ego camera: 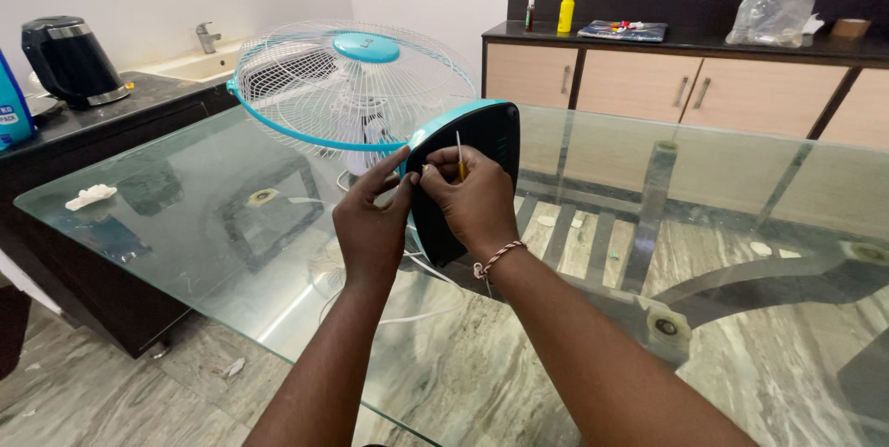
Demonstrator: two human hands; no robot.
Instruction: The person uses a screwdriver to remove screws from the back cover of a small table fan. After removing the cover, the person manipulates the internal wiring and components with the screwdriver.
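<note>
Blue package (13, 104): far left edge of the frame, on the dark counter; blue body, white label patch with dark print; partly cut off by the frame
Yellow bottle (566, 12): upper middle, on the dark sideboard top; slim, upright, yellow body, white pump top
Small bottle (530, 13): just left of the yellow one; narrow, upright, red and green label, pale cap
Flat packet (622, 31): upper middle right, lying on the sideboard; dark blue, rectangular, small coloured pieces on top
Plastic bag (776, 8): upper right, standing on the sideboard; clear, crumpled, knotted top
Tape roll (849, 27): far upper right, beside the bag; brown, round; too small to tell more
</note>
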